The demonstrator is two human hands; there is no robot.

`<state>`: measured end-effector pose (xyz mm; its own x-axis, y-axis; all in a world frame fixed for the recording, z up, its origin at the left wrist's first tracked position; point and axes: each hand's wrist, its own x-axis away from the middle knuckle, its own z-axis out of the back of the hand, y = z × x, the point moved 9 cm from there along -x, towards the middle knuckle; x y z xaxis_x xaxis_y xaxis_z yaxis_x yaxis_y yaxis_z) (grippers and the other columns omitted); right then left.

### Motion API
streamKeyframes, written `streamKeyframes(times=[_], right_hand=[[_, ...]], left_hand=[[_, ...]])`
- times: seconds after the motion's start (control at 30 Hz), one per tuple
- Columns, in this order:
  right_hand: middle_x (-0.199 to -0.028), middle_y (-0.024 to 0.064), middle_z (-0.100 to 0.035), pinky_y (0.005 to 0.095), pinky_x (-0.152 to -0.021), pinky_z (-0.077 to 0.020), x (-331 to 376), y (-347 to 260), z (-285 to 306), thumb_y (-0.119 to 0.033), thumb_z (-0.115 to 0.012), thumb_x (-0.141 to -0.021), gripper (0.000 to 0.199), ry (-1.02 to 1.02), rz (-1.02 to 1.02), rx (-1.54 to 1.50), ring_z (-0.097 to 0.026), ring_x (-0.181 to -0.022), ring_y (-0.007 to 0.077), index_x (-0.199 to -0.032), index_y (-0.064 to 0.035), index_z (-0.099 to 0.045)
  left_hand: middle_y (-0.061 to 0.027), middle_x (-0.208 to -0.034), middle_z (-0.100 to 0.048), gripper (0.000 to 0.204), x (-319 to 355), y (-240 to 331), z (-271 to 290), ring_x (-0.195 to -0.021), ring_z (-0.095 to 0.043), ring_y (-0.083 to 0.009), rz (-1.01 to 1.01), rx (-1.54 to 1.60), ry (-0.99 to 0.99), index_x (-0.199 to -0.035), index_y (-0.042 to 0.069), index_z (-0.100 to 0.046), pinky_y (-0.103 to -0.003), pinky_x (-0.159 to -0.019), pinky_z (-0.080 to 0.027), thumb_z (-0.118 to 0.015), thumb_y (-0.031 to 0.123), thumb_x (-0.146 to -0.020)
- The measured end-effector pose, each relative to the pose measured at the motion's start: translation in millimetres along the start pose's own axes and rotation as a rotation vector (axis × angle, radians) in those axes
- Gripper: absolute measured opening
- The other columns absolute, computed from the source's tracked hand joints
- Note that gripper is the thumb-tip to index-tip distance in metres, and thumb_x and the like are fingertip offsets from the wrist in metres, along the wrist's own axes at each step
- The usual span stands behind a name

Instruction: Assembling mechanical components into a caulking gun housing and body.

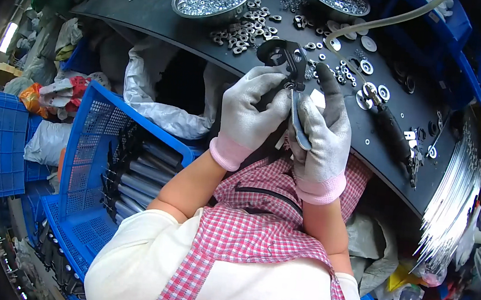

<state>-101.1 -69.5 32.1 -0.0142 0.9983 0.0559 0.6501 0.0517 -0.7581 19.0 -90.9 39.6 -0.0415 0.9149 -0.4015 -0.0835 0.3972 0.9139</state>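
Note:
Both of my hands wear white gloves with pink cuffs and meet over the near edge of the dark table. Between them is a black metal fitting with a round, cup-like end. A grey metal lever hangs down from it. My left hand is closed, thumb and fingers pinching the fitting's lower part where it meets the lever. My right hand is wrapped around the lever, its darkened index finger pointing up beside the fitting. The exact joint between fitting and lever is partly hidden by my fingers.
Metal bowls of small hardware stand at the back. Loose metal pieces and washers lie across the table. A black air tool with a hose is at right, near thin metal rods. A blue crate holds dark tubes.

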Motion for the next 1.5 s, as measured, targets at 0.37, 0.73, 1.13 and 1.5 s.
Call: streamKeyframes(times=[0.37,0.73,1.13,1.5], right_hand=[[-0.077,0.0013,-0.059,0.0153,-0.044,-0.0359,1.5,13.6,-18.1,-0.009,-0.058,-0.091,0.063,-0.141,-0.116,0.217,-0.048,-0.05,0.0042,-0.146,-0.0055,-0.027],[-0.077,-0.0025,-0.051,0.0164,-0.052,-0.0358,-3.0,31.8,46.2,-0.013,-0.055,-0.096,0.041,-0.136,-0.074,0.183,-0.045,-0.061,0.0032,-0.135,-0.007,-0.043],[-0.08,-0.0039,-0.052,0.0182,-0.056,-0.0393,12.3,13.3,-4.5,-0.014,-0.066,-0.085,0.086,-0.014,0.036,0.124,-0.048,-0.067,0.0044,-0.153,-0.0105,-0.012],[-0.091,0.0033,-0.06,0.0175,-0.062,-0.0428,14.8,5.3,18.0,-0.006,-0.064,-0.085,0.083,-0.052,-0.016,-0.266,-0.055,-0.073,0.0052,-0.152,-0.0125,-0.016]], left_hand=[[-0.0161,-0.095,-0.065,0.02,1.1,13.3,27.2,-0.089,-0.066,-0.0229,-0.214,-0.164,0.037,-0.097,-0.004,-0.065,-0.032,-0.08,-0.051,-0.061,0.001,-0.078],[-0.0124,-0.102,-0.063,0.026,9.1,12.1,19.3,-0.09,-0.065,-0.0222,-0.064,-0.148,-0.01,-0.102,-0.004,-0.064,-0.029,-0.079,-0.05,-0.06,0.008,-0.079],[-0.0133,-0.097,-0.064,0.021,-0.4,9.9,1.8,-0.087,-0.065,-0.0186,-0.07,-0.099,-0.149,-0.1,-0.003,-0.064,-0.029,-0.076,-0.051,-0.063,0.005,-0.08],[-0.0078,-0.103,-0.061,0.019,2.9,-8.4,-31.4,-0.084,-0.059,-0.0072,0.082,0.075,-0.209,-0.099,-0.009,-0.064,-0.021,-0.069,-0.048,-0.053,-0.004,-0.084]])
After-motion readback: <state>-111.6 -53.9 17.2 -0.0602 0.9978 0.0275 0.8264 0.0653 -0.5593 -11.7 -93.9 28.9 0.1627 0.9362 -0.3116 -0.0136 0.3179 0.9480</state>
